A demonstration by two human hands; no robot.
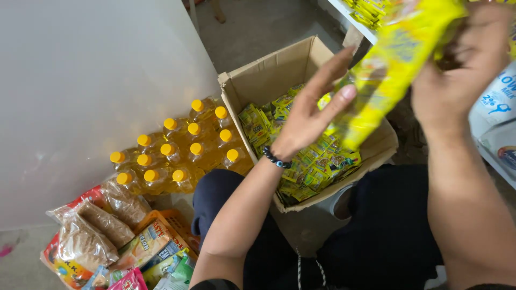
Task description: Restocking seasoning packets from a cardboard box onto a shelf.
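Fingers [330, 80] of your left hand [309, 115] are spread wide and straight, their tips resting against the side of a long yellow packet [389, 64] that you hold up above the cardboard box [269, 75]. Your right hand [465, 70] is curled shut around the upper end of that same packet, near the top right of the view. A dark bead bracelet [277, 158] sits on your left wrist.

Below the packet, the open box is filled with many small yellow sachets [306, 161], packed in rows. Just beside the box on its left stand 14 bottles of yellow oil [180, 147] with orange caps, close together. Nearer to you, at the lower left, lie clear bags of brown goods [94, 228] on top of colourful packets [153, 252]. A white panel [91, 80] rises behind the bottles. At the right edge a white shelf [357, 24] carries more yellow packets and white bags [497, 107]. All of it stands on a grey concrete floor [258, 27].
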